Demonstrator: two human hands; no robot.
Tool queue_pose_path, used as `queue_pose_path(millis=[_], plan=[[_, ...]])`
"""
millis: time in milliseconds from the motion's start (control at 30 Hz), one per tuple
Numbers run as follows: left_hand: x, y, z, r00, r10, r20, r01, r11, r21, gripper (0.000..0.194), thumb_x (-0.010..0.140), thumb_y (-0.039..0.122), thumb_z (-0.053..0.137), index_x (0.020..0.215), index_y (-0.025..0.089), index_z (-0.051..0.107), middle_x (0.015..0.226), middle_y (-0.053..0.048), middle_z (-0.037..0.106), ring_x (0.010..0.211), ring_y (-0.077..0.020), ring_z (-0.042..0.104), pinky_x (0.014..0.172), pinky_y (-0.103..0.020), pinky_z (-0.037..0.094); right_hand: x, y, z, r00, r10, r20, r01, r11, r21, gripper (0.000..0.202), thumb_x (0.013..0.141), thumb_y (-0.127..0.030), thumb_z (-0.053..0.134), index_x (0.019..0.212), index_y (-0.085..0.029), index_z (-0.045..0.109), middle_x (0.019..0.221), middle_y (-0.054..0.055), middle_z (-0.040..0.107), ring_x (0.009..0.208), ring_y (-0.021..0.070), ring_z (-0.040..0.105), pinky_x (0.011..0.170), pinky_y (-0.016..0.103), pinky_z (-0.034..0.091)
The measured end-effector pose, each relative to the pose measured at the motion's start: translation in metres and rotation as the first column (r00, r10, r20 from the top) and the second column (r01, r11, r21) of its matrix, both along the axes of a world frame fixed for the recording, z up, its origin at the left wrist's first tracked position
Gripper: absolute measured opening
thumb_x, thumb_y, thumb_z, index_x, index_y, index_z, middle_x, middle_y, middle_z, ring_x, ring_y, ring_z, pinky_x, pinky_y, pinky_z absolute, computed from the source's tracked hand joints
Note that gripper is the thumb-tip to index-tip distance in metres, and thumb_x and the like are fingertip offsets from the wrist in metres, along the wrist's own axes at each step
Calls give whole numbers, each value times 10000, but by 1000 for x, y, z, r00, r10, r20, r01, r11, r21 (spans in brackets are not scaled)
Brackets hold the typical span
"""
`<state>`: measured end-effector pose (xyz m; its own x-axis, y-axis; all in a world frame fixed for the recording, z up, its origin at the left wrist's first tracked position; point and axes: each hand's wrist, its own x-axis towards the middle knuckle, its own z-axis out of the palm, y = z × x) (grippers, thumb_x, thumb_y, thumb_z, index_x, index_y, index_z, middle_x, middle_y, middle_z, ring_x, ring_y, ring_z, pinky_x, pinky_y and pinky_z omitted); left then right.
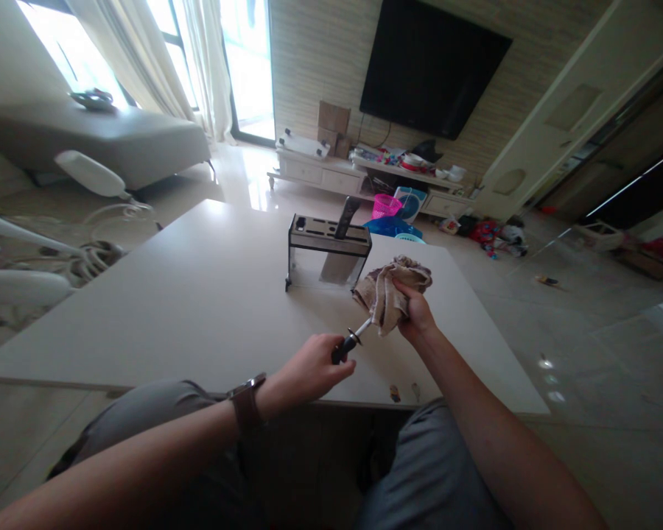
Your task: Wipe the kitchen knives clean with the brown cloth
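Two bare hands are meeting above the near half of a white table (199,294). The left hand (309,368), with a wristwatch (247,405) on its wrist, is gripping the black handle (344,349) of a slender tool. The bright shaft (363,327) is running from the round guard (354,336) toward the far right and disappearing into a bunched cloth (384,294); its tip is being hidden by the folds. The right hand (418,313) is pinching this cloth, its thumb lying over the fabric, while its other fingers are largely escaping view.

Beyond the hands, a knife block (309,227) is standing upright with a broad-bladed knife (347,217) in one slot, the blade showing through the clear front. Two small items, one dark (395,394) and one pale (416,391), are lying by the near edge.

Judging by the arrangement, the step in hand is wiping the shaft. The next move is calling for a steady grip by the left hand and light, even pressure through the cloth, drawn along the shaft, with the fingers guarded from the concealed tip.
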<state>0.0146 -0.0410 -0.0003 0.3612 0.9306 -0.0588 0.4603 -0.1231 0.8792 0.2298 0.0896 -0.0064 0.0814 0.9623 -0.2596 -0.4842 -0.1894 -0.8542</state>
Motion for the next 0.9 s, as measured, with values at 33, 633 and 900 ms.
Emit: queue_pose_path(millis=[33, 633, 900], plan=[[0, 0, 0, 1000, 2, -2, -2, 1000, 0, 238, 860, 377, 608, 745, 171, 573, 679, 15, 550, 597, -119, 435, 538, -257, 305, 0, 0, -1, 1000, 1, 0, -1, 1000, -1, 225, 756, -201, 775, 978, -166, 761, 840, 41, 807, 695, 202, 759, 772, 352, 669], [0, -1, 5, 1000, -2, -16, 1, 999, -37, 258, 874, 394, 592, 752, 167, 574, 667, 5, 559, 580, -122, 451, 524, -257, 295, -2, 0, 0, 1000, -24, 18, 24, 1000, -12, 222, 743, -206, 787, 958, -158, 760, 877, 41, 813, 710, 193, 764, 732, 323, 669], [-1, 0, 2, 1000, -5, 0, 5, 999, -43, 260, 882, 400, 589, 778, 163, 583, 672, 0, 579, 573, -120, 473, 521, -250, 306, -6, -3, 6, 999, -36, 5, 36, 999, -29, 171, 746, -177, 771, 916, -161, 770, 839, 30, 810, 676, 189, 751, 692, 309, 662]])
